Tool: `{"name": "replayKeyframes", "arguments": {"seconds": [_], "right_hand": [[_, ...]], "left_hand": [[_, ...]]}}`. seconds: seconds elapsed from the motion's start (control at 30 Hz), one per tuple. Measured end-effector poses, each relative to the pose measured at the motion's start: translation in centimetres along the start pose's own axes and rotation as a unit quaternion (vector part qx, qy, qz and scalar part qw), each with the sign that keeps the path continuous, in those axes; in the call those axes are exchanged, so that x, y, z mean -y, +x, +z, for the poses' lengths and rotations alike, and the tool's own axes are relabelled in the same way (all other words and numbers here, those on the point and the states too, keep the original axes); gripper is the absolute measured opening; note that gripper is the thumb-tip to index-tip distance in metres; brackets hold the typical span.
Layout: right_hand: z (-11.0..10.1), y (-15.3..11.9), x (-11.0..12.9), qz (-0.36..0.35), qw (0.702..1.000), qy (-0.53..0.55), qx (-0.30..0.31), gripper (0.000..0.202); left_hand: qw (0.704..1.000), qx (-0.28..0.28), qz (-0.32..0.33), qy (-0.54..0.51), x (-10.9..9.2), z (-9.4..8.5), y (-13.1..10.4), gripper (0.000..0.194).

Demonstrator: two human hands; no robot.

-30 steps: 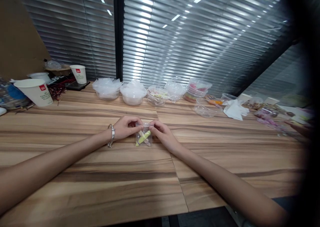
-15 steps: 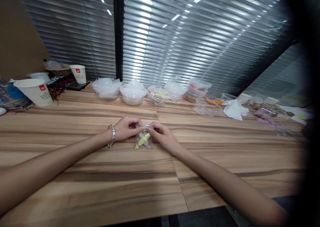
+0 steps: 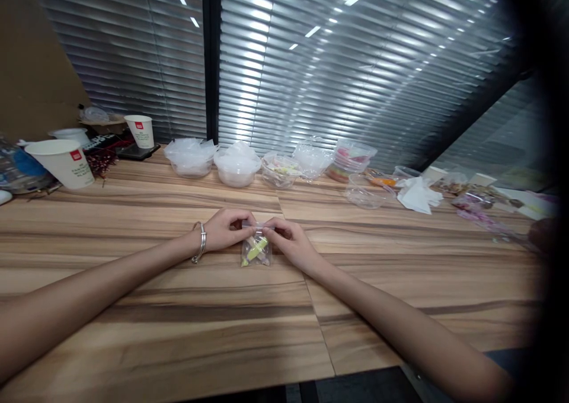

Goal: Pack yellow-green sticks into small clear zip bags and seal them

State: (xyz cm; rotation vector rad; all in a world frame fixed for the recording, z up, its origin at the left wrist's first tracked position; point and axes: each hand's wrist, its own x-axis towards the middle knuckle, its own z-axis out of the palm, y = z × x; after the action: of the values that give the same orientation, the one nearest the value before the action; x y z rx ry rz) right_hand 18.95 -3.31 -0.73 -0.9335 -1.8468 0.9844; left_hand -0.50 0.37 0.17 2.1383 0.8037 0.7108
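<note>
Both hands meet at the top edge of a small clear zip bag (image 3: 256,259) above the wooden table. Inside it show yellow-green and pale pieces, two of them crossed; what they are I cannot make out. My left hand (image 3: 226,229), with a silver bangle (image 3: 203,242) at the wrist, pinches the bag's upper left edge between thumb and fingers. From the other side my right hand (image 3: 291,243) pinches the upper right of the same edge. The bag's body hangs below the fingertips, its contents facing me.
Along the back of the table (image 3: 155,332) stand clear tubs with white bags (image 3: 237,165), a tub with coloured pieces (image 3: 281,170) and stacked containers (image 3: 351,157). Paper cups (image 3: 64,165) are at left, crumpled tissue (image 3: 418,194) at right. A blurred hand (image 3: 540,234) shows at the far right.
My two hands stay at the bag's top edge with only a tiny shift of the fingers. The blurred hand at the far right has come further into view.
</note>
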Motion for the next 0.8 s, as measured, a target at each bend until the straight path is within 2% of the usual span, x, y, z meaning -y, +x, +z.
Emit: {"name": "replayKeyframes", "arguments": {"seconds": [0.37, 0.6, 0.8], "right_hand": [[0.1, -0.15, -0.17, 0.013, 1.0, -0.006, 0.012, 0.021], [0.1, -0.19, 0.04, 0.016, 1.0, -0.013, 0.019, 0.022], [0.08, -0.18, -0.01, 0.018, 1.0, -0.014, 0.022, 0.021]], "left_hand": [[1.0, 0.003, 0.018, 0.02, 0.05, 0.1, -0.05, 0.03], [0.998, -0.003, 0.042, 0.035, -0.24, 0.04, -0.11, 0.026], [0.999, -0.002, 0.036, 0.027, -0.29, 0.05, -0.11, 0.024]]}}
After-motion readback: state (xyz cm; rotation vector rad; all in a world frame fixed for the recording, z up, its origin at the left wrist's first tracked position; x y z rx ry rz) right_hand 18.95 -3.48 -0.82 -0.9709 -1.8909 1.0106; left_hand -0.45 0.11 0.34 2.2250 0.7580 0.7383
